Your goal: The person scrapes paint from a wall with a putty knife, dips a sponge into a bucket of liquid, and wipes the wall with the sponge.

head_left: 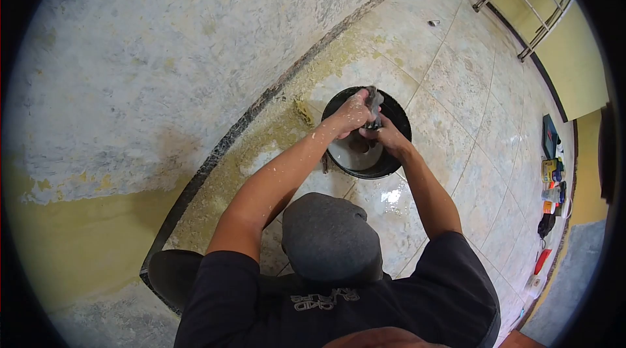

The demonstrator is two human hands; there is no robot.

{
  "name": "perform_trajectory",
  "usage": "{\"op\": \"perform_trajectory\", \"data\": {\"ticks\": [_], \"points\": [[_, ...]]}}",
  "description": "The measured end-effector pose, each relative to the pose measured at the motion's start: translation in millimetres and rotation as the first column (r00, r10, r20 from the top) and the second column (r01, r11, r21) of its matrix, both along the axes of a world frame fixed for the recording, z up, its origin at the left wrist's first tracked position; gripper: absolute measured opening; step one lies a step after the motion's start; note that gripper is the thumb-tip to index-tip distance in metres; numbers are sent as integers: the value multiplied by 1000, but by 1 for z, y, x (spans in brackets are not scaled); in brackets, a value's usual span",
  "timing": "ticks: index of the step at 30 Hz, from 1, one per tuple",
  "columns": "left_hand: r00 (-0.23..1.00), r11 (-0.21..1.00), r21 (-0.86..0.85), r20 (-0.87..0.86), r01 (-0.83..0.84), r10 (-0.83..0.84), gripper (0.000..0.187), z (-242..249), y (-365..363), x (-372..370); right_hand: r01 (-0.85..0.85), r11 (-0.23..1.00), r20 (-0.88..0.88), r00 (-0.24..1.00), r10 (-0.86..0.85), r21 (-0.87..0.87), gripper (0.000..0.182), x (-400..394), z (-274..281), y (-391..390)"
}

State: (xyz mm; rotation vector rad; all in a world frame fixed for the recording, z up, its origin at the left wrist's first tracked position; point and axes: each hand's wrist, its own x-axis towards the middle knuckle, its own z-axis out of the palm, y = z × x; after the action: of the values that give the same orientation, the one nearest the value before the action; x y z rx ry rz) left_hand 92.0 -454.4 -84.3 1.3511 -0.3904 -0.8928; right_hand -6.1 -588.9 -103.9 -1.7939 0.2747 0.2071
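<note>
Tub [391, 161] is sitting on the tiled floor [479, 188] right in front of the person, liquid [349, 156] lying in it; left wall [163, 55] is running along the left, skirting [215, 158] following its foot; ladder [544, 27] is standing ahead to the right, feet on the floor; case [550, 136] is lying well right of the tub, containers [551, 169] sitting nearer along the same side
</note>
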Motion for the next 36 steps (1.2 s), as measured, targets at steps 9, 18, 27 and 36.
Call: {"op": "perform_trajectory", "data": {"ticks": [9, 18, 27, 36], "points": [[264, 508, 858, 509, -78, -819, 21, -18, 2, 7, 23, 573, 91, 992, 90, -819, 34, -23, -9, -12], [-552, -21, 998, -48, -56, -832, 30, -182, -60, 26, 85, 629, -104, 961, -257, -773, 41, -14, -1, 6], [-202, 62, 964, 117, 258, -972, 35, -211, -10, 32, -226, 744, -257, 963, 75, -629, 33, -15, -15, 6], [288, 406, 840, 313, 361, -905, 42, -176, -76, 34, 246, 840, 431, 902, -17, -483, 30, -27, 63, 41]]}}
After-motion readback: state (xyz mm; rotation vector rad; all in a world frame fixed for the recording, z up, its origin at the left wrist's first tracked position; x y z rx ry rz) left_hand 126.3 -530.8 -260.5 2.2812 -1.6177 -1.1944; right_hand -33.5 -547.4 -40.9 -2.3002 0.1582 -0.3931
